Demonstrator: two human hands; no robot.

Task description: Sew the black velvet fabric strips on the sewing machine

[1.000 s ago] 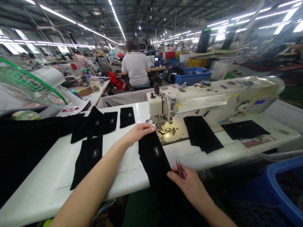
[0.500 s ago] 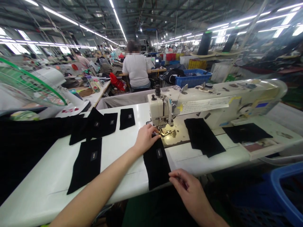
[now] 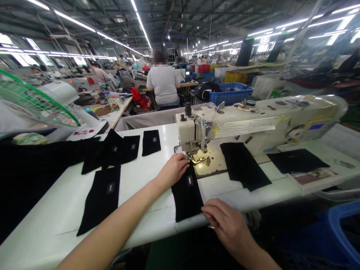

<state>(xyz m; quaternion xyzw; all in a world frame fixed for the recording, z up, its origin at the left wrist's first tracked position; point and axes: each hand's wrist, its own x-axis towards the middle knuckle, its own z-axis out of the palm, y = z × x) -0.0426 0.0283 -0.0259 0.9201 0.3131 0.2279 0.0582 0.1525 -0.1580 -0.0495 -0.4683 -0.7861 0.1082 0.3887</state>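
A black fabric piece point(image 3: 188, 200) with a small dark label point(image 3: 189, 180) lies on the white sewing table, its far end at the presser foot of the sewing machine point(image 3: 187, 131). My left hand point(image 3: 174, 170) is closed on the far left edge of this piece, fingertips close beside the foot. At the near right corner, my right hand point(image 3: 225, 221) pinches the fabric edge between thumb and fingers. A small shiny bit shows below those fingers, too little to name. The needle point is hidden.
Left on the table lie several labelled black pieces point(image 3: 101, 198). Two more, a black piece point(image 3: 244, 165) and another black piece point(image 3: 298, 160), lie right of the needle. A fan point(image 3: 42, 101) stands at left, a blue basket point(image 3: 337, 232) at lower right. A person point(image 3: 163, 84) sits ahead.
The fabric piece has shifted slightly away from me toward the machine. My right hand's fingers have drawn closer together at its corner. My left hand stays beside the presser foot.
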